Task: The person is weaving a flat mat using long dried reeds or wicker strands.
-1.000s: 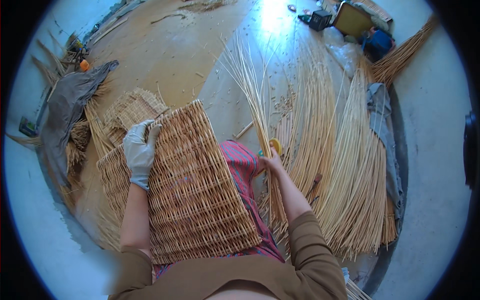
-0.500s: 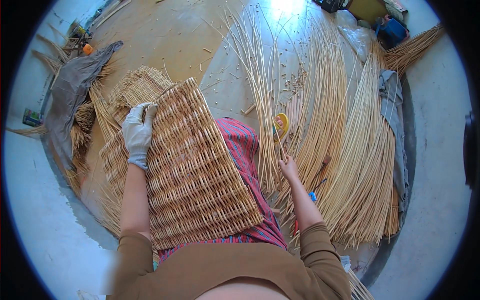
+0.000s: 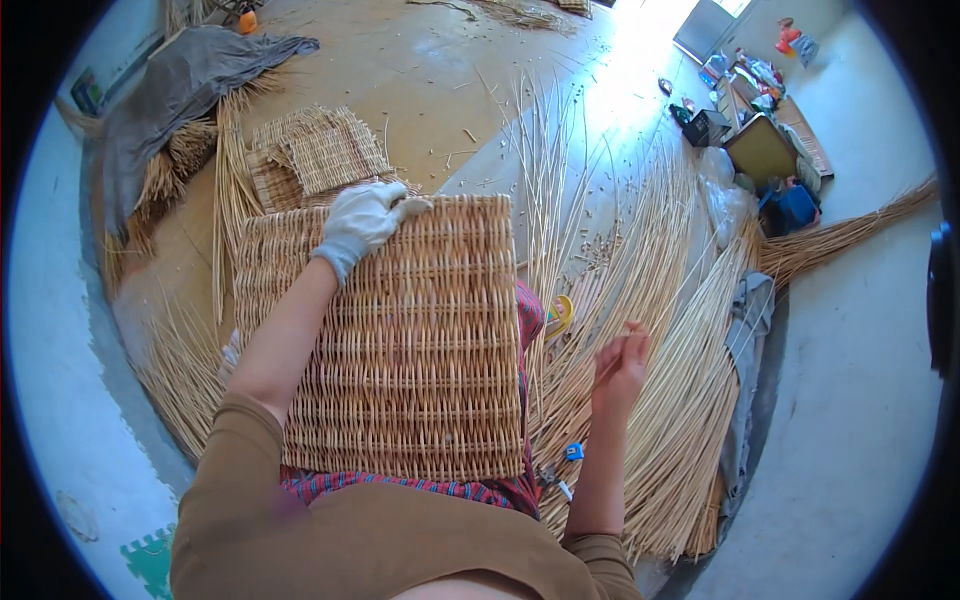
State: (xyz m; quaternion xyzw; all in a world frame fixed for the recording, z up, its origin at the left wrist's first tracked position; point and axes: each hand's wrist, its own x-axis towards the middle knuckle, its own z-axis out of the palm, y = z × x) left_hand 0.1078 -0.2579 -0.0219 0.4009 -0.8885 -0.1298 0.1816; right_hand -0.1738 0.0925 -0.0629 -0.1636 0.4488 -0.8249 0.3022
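1. We have long pale rods [image 3: 665, 470] spread across the floor on our right.
2. We have the woven panel [image 3: 430, 350] upright in front of us, its lower edge at our striped cloth [image 3: 400, 487].
3. Beyond its top edge, we see smaller woven pieces [image 3: 335, 155] overlapping.
4. Our gloved left hand [image 3: 365, 222] grasps the panel's top edge.
5. Our bare right hand [image 3: 620, 370] is above the rods, released, fingers loosely bent.
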